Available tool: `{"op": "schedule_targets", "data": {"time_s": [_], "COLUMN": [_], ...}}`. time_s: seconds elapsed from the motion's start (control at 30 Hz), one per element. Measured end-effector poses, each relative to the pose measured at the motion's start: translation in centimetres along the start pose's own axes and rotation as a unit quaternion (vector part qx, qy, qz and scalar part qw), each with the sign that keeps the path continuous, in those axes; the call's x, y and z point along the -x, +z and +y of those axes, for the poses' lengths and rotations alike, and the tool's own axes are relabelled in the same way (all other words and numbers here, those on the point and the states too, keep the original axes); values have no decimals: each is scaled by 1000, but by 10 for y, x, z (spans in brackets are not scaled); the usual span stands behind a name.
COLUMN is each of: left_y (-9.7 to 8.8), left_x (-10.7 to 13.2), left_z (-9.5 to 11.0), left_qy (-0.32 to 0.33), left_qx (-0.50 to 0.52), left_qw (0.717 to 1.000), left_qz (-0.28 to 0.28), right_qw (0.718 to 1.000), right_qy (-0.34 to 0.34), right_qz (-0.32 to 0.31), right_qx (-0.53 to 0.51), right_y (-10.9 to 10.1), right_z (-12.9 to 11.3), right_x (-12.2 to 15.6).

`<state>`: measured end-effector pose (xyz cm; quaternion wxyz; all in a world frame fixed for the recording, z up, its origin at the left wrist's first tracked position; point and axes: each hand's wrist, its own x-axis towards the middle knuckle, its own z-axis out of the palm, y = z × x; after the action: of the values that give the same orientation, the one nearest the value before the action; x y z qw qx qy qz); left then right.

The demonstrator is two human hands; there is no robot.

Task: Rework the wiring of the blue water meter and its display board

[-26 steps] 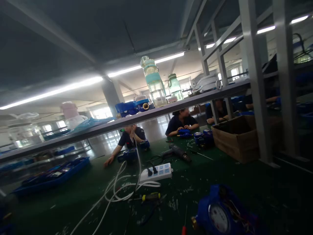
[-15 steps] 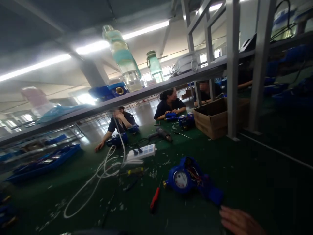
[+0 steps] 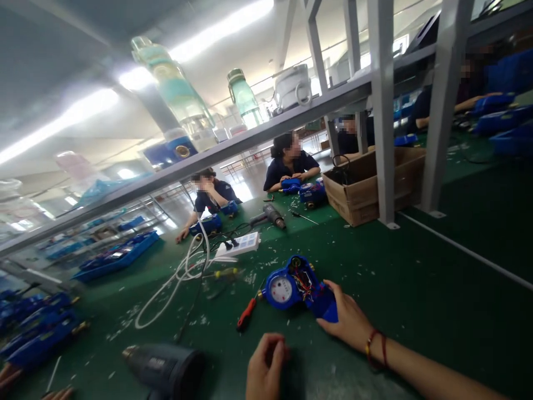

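Observation:
A blue water meter [image 3: 280, 290] with a round white dial lies on the green tabletop, its wiring compartment [image 3: 303, 278] open and colored wires showing. My right hand [image 3: 350, 318], with a red cord at the wrist, grips the meter's blue hinged cover between thumb and fingers. Below the meter, my left hand [image 3: 267, 364] is loosely curled, thumb near the fingers, and no object shows in it. A red-handled screwdriver [image 3: 246, 315] lies left of the meter. At the lower left of my left hand is a dark heat gun [image 3: 163, 366].
A white power strip [image 3: 239, 248], its looped cable, a yellow screwdriver [image 3: 225, 273] and another heat gun [image 3: 272, 215] lie farther back. A cardboard box [image 3: 353, 197] stands by the metal posts. Co-workers sit opposite; another person's hand [image 3: 9, 376] shows at lower left. Bottles stand on the shelf [image 3: 250, 136].
My right hand has moved in and taken hold of the meter's cover. My left hand has come into view. The meter sits farther left in the picture, and the view has shifted.

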<state>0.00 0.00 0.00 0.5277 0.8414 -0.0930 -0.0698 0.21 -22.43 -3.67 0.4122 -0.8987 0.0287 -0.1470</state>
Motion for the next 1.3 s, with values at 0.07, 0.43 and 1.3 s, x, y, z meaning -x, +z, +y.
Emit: {"op": "schedule_targets", "data": {"time_s": [0.07, 0.43, 1.3], "left_y": [27, 57, 69], "left_x": [-30, -40, -54], "left_z": [1, -15, -58], "left_qy": [41, 65, 61], "left_qx": [-8, 27, 250], "left_qw": [999, 997, 966], "left_qz": [7, -7, -23], "right_qw": [999, 981, 973], "right_qy": [-8, 14, 45], "right_qz": [-30, -93, -37], "right_qx": [-39, -167, -223], "right_y": [-8, -9, 19], "right_z": [2, 6, -3], "right_x": [3, 3, 1]}}
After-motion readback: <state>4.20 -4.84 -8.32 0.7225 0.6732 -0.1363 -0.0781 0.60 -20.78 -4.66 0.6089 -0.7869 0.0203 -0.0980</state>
